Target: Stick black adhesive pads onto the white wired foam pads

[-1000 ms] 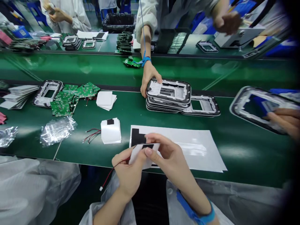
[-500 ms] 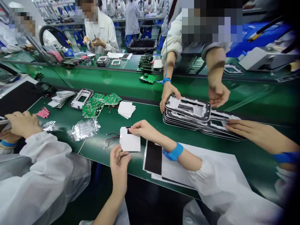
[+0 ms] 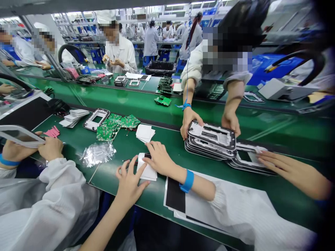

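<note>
A small white square pad point(image 3: 149, 174) with a black strip along its far edge lies near the front of the green bench. My left hand point(image 3: 130, 180) is open with fingers spread, its fingertips at the pad's left side. From the right, my right hand point(image 3: 160, 158) reaches over the pad's far corner, its fingers stretched out flat and covering part of the black strip. Thin wires at the pad's left are mostly hidden behind my left fingers. Beside my right forearm lie large white sheets with a black band point(image 3: 176, 198).
Green circuit boards point(image 3: 108, 130), white cards point(image 3: 144, 132) and a clear plastic bag point(image 3: 98, 153) lie beyond my left hand. A co-worker's hands hold a stack of frames point(image 3: 210, 146) opposite. Another person's hand point(image 3: 290, 167) touches frames at right; a left neighbour holds a white frame point(image 3: 21, 136).
My right fingers have gone from pinching at the black strip to lying spread over the pad. My left hand has opened and moved up beside it. The left neighbour has raised a white frame.
</note>
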A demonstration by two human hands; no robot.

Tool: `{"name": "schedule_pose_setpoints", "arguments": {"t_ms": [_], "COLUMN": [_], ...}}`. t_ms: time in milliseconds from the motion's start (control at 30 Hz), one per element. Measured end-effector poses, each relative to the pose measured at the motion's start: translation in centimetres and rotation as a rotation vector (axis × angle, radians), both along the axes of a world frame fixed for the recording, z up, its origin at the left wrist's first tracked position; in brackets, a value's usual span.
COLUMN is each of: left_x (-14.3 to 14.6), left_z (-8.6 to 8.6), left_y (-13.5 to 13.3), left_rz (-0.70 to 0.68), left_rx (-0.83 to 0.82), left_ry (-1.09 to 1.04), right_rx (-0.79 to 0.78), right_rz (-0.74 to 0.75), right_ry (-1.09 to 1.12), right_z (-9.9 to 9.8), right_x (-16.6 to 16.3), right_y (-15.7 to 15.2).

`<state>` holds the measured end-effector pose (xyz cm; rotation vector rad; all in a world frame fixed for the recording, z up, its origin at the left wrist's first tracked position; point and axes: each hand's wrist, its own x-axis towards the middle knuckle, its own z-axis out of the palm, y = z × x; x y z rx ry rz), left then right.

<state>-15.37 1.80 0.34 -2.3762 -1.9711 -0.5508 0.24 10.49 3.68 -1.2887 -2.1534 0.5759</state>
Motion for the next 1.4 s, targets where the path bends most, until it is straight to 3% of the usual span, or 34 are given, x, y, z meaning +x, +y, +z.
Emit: {"name": "schedule_pose_setpoints", "arguments": {"t_ms": [133, 400, 600, 767, 833, 967, 1033, 1200, 1400], "left_x": [-0.9, -1.4, -1.2, -0.8, -0.9, -1.4, -1.4, -0.7, -0.2], "left_z": [-0.3, -2.0, -3.0, -3.1, -3.1, -3.4, -3.5, -3.3, -3.7], "left_y": [0.8, 1.7, 1.6, 1.2, 1.1, 0.8, 0.6, 0.4, 0.0], "left_rz": [-0.085, -0.096, -0.049, -0.004, 0.005, -0.108, -0.146, -0.114, 0.008], "left_rx": [0.125, 0.327, 0.391, 0.489, 0.583, 0.806, 0.86, 0.856, 0.838], "left_ry": [0.062, 0.083, 0.034, 0.016, 0.042, 0.14, 0.117, 0.063, -0.051], "right_rx": [-0.148, -0.407, -0.527, -0.54, -0.477, -0.047, 0.065, 0.121, 0.074], "right_rz": [0.066, 0.277, 0.328, 0.363, 0.393, 0.261, 0.202, 0.146, 0.147], "right_ry": [-0.112, -0.528, -0.634, -0.606, -0.587, -0.6, -0.589, -0.594, -0.563], "right_z": [0.0, 1.4, 3.5, 3.8, 3.7, 3.8, 3.8, 3.0, 2.5], "right_x": [-0.5, -1.6, -2.0, -1.5, -1.1, -0.4, 0.0, 1.1, 1.1], "right_y": [1.2, 3.2, 4.2, 3.8, 2.9, 0.5, -0.5, -0.8, -0.7]}}
